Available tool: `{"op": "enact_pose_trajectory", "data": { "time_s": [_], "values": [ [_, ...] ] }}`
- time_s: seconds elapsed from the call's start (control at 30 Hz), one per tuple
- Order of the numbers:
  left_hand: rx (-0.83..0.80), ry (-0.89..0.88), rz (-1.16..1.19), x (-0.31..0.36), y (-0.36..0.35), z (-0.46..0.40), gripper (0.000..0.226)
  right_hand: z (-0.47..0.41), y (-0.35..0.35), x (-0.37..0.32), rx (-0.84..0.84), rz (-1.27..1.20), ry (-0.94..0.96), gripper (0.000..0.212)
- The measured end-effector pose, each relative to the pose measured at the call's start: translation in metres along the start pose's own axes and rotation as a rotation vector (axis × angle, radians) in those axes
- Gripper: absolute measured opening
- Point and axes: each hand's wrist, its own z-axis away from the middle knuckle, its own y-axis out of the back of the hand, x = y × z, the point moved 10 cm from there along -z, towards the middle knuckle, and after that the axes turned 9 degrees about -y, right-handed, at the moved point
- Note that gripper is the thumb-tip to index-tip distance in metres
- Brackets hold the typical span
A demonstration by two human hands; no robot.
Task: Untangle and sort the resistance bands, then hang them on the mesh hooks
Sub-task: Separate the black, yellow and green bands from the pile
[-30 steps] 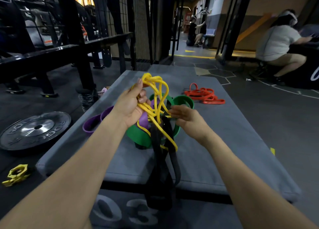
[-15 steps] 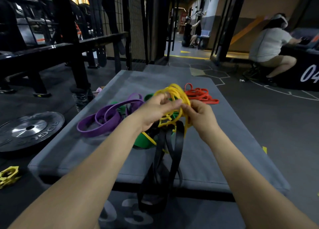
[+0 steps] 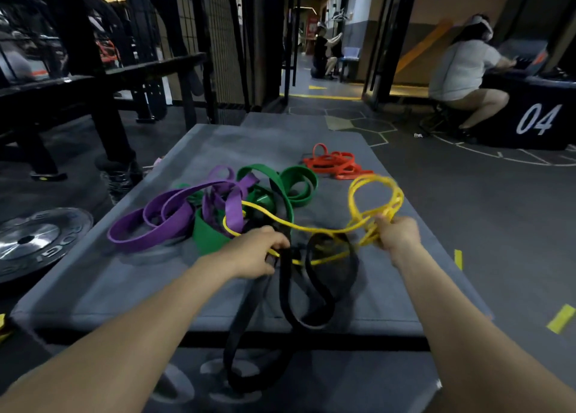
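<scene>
Thin yellow band [image 3: 314, 229] stretched left-right, loops bunched at right end. Right hand [image 3: 396, 233] grip clenched on it; left hand [image 3: 257, 252] grip grasping yellow and black band [image 3: 288, 291].

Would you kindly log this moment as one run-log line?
phase: untangling | right hand: gripping yellow band loops | left hand: gripping black band, yellow strand | red bands: apart on mat | hung: none

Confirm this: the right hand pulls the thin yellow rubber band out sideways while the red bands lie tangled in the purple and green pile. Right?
Not quite. In the head view the thin red rubber bands lie apart, alone at the grey mat's far end. The right hand does hold the thin yellow rubber band.
</scene>
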Motion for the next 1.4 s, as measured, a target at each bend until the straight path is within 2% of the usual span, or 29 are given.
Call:
{"op": "enact_pose_trajectory", "data": {
  "time_s": [0.07, 0.13, 0.17, 0.23, 0.3, 0.37, 0.4, 0.43, 0.5, 0.6, 0.67, 0.77, 0.83, 0.9, 0.97, 1.07, 1.13, 1.23, 1.4],
  "values": [
    [-0.027, -0.033, -0.035, 0.005, -0.008, 0.003, 0.060, 0.003, -0.013, 0.008, -0.105, 0.221, -0.011, 0.024],
    [0.012, -0.029, -0.112, 0.006, -0.003, 0.004, 0.061, 0.017, -0.020, -0.002, -0.135, 0.575, 0.106, 0.021],
    [0.047, -0.009, -0.151, 0.005, 0.000, 0.006, 0.059, 0.026, -0.021, -0.008, -0.127, 0.667, 0.163, 0.021],
    [0.124, 0.017, -0.272, 0.008, 0.007, 0.010, 0.050, 0.041, -0.021, -0.018, -0.112, 0.748, 0.249, 0.008],
    [0.183, 0.025, -0.386, 0.016, 0.007, 0.011, 0.036, 0.055, -0.030, -0.030, -0.123, 0.809, 0.418, 0.012],
    [0.219, 0.065, -0.392, 0.020, 0.007, 0.010, 0.028, 0.079, -0.055, -0.032, -0.336, 0.884, 0.600, 0.021],
    [0.218, 0.094, -0.389, 0.020, 0.006, 0.009, 0.028, 0.092, -0.067, -0.025, -0.475, 0.922, 0.624, 0.029],
    [0.209, 0.117, -0.396, 0.020, 0.005, 0.008, 0.030, 0.101, -0.076, -0.013, -0.598, 0.964, 0.607, 0.037],
    [0.178, 0.168, -0.383, 0.016, 0.004, 0.006, 0.035, 0.111, -0.082, 0.008, -0.742, 1.046, 0.541, 0.047],
    [0.099, 0.278, -0.245, 0.005, -0.002, 0.006, 0.040, 0.113, -0.079, 0.021, -0.822, 1.023, 0.454, 0.052],
    [0.080, 0.333, -0.166, 0.000, -0.002, 0.006, 0.037, 0.116, -0.077, 0.025, -0.856, 1.021, 0.428, 0.066],
    [0.094, 0.357, -0.081, -0.002, -0.001, 0.006, 0.032, 0.119, -0.082, 0.030, -0.810, 1.079, 0.483, 0.083],
    [0.106, 0.346, -0.046, -0.001, -0.001, 0.005, 0.032, 0.116, -0.087, 0.025, -0.758, 0.989, 0.513, 0.072],
    [0.146, 0.316, -0.005, 0.000, 0.003, 0.004, 0.033, 0.114, -0.086, 0.007, -0.689, 0.856, 0.570, 0.047],
    [0.170, 0.240, 0.015, 0.003, 0.009, 0.004, 0.037, 0.106, -0.076, -0.013, -0.607, 0.652, 0.561, 0.030],
    [0.151, 0.103, -0.038, 0.008, 0.013, 0.008, 0.038, 0.083, -0.050, -0.028, -0.523, 0.149, 0.342, 0.021],
    [0.116, 0.046, -0.058, 0.006, 0.011, 0.014, 0.035, 0.065, -0.039, -0.023, -0.433, -0.083, 0.186, 0.020],
    [0.021, 0.026, -0.054, -0.002, -0.001, 0.024, 0.039, 0.045, -0.028, -0.013, -0.264, -0.133, 0.088, 0.022],
    [-0.166, -0.169, -0.210, 0.024, -0.022, 0.040, 0.048, 0.040, -0.027, -0.018, -0.117, -0.143, 0.119, 0.020]
  ]
}}
